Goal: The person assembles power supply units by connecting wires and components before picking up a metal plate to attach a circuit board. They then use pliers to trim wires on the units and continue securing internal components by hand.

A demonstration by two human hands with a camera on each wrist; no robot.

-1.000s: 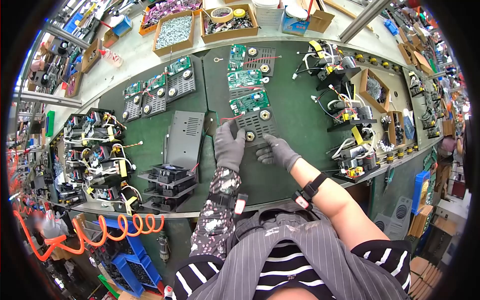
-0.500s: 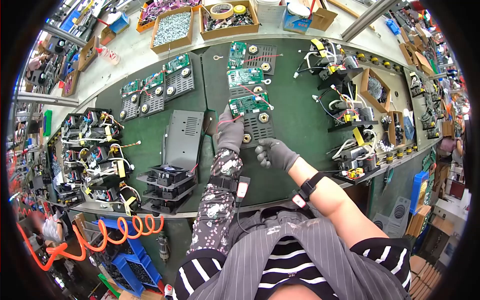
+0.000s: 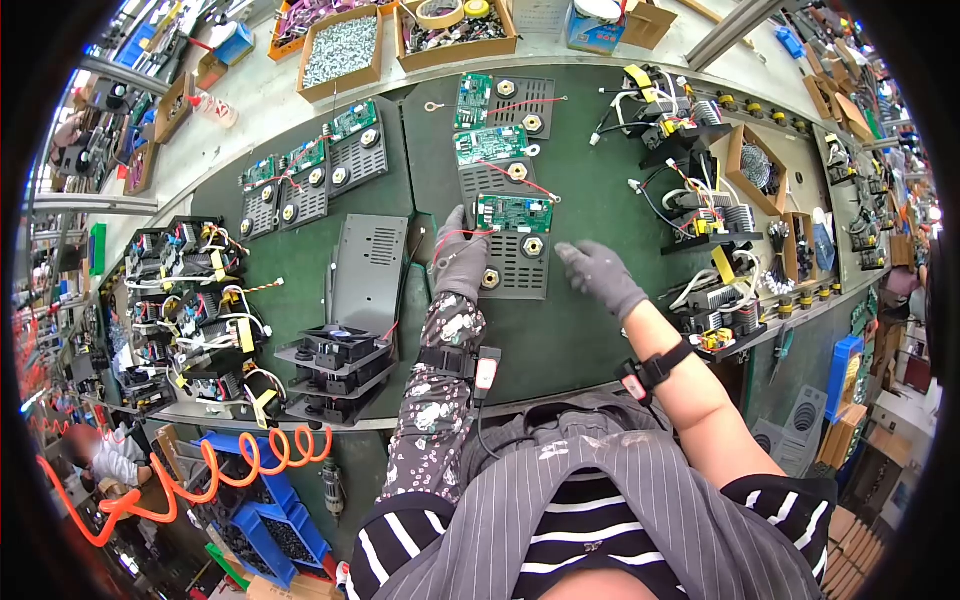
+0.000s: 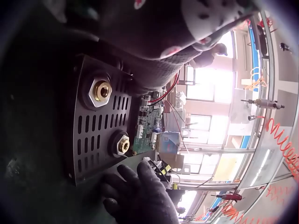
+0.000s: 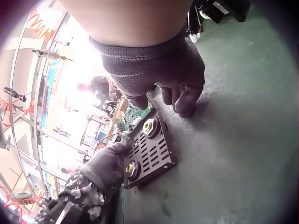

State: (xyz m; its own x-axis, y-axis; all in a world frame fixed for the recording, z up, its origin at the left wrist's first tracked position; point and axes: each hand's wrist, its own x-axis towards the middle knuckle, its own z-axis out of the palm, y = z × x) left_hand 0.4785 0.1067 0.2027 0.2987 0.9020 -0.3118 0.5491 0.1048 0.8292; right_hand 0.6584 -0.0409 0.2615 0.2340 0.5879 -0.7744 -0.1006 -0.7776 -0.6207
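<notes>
A black slotted metal panel (image 3: 515, 262) with two brass-and-hex-nut terminals lies on the green work surface, a green circuit board (image 3: 514, 212) at its far end. My left hand (image 3: 462, 262), in a grey glove, rests along the panel's left edge with fingers extended forward; a red wire (image 3: 455, 235) with a ring end crosses over it. To the right of the panel, apart from it, my gloved right hand (image 3: 603, 275) hovers with its fingers loosely bent and holding nothing. The right wrist view shows the left glove (image 5: 106, 163) against the panel's side.
Two similar panels with boards (image 3: 492, 146) lie just beyond, and more (image 3: 330, 165) at the far left. Bare bent panels (image 3: 368, 270) and stacked fan assemblies (image 3: 340, 365) stand left. Wired heatsink units (image 3: 705, 220) line the right side. Boxes of screws (image 3: 342, 58) sit behind.
My left hand has slid forward from the panel's near left corner along its edge. The right hand has left the near right corner and moved right. The board-bearing panel has straightened and shifted slightly.
</notes>
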